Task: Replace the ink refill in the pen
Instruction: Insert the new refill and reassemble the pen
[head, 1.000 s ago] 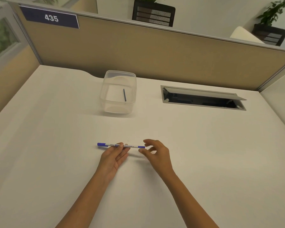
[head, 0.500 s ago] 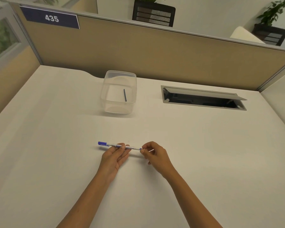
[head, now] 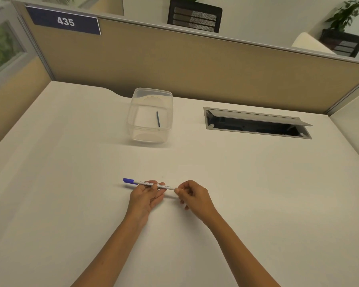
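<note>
1. Pen (head: 151, 184): white barrel with small printed lettering and a blue cap at its left end. It lies roughly level, just above the desk (head: 257, 204), in the near middle of the surface, and is held by both hands.
2. Left hand (head: 147, 196): palm turned upward, fingers curled under the barrel and thumb laid over it, gripping the pen at mid-length. The blue cap sticks out clear to the left of this hand.
3. Right hand (head: 193, 196): fingers drawn together, thumb and forefinger pinching the right end of the pen. What lies at that tip is covered by the fingers and cannot be made out.
4. Container (head: 150, 114): clear plastic tub, open at the top, standing on the desk well beyond the hands, near the partition.
5. Refill (head: 158, 119): thin dark stick lying on the floor of the container, toward its right side.
6. Cable hatch (head: 255, 124): grey metal opening set in the desk to the right of the container, with its flap raised.
7. Partition (head: 195, 65): beige panel along the far edge of the desk.
8. Sign (head: 64, 21): dark blue plate at the partition's upper left, reading 435.
</note>
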